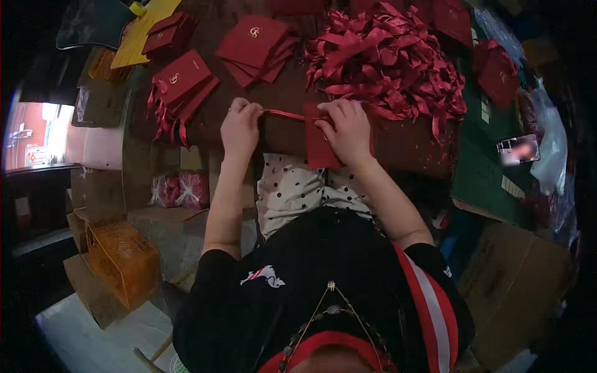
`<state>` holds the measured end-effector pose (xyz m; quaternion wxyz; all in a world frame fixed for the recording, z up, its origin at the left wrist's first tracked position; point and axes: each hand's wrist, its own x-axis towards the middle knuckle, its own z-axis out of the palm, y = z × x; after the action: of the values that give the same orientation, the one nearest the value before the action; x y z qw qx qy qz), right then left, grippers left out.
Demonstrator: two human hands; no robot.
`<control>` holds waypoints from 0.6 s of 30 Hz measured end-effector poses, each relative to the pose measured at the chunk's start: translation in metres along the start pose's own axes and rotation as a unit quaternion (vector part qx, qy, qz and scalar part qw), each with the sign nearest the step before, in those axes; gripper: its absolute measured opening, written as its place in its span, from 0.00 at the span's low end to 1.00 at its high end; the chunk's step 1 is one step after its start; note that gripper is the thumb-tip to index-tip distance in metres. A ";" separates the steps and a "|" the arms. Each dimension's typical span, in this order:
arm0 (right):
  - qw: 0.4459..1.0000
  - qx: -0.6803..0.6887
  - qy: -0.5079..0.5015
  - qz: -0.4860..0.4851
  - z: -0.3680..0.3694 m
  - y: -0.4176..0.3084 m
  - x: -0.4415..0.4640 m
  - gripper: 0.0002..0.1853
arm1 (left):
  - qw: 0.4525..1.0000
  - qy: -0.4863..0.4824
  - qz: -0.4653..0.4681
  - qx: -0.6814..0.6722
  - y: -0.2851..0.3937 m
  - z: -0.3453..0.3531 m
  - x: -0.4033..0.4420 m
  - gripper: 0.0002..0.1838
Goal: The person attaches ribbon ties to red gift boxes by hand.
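Note:
A dark red ribbon (284,114) is stretched sideways between my hands. My left hand (241,123) pinches its left end, fingers closed. My right hand (346,128) lies over a red pouch (318,148) at the table's near edge, its fingers curled on the pouch where the ribbon meets it. Part of the pouch is hidden under that hand. To the right and behind is a large heap of loose red ribbons (385,59). Red pouches with gold print (255,40) lie stacked beyond my hands, and another stack with ribbons (183,78) is to the left.
The brown table (280,87) spans the front. More red pouches (497,74) and a phone (518,149) lie on a green surface (476,168) at the right. An orange crate (123,258) and cardboard boxes (99,193) stand at the lower left.

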<state>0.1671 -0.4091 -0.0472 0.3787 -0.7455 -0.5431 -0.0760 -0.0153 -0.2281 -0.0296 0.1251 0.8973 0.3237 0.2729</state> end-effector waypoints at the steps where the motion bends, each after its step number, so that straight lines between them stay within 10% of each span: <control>1: 1.000 -0.002 -0.005 0.012 0.001 0.000 0.000 0.18 | 0.999 0.030 -0.015 -0.006 -0.002 -0.004 0.001 0.01; 6: 0.996 0.092 0.015 0.013 -0.010 -0.001 0.007 0.19 | 0.995 0.101 -0.016 -0.017 0.029 -0.005 -0.009 0.19; 12: 0.987 0.106 0.103 0.068 -0.085 0.042 0.015 0.11 | 0.983 -0.085 0.127 -0.104 0.083 0.009 -0.046 0.22; 18: 0.992 -0.051 -0.113 0.008 -0.131 0.074 -0.005 0.10 | 0.987 -0.078 0.131 -0.049 0.072 0.018 -0.035 0.19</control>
<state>0.2687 -0.5065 0.0062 0.2768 -0.7724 -0.5715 -0.0160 0.0091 -0.3061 -0.0302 0.1566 0.9431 0.1795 0.2319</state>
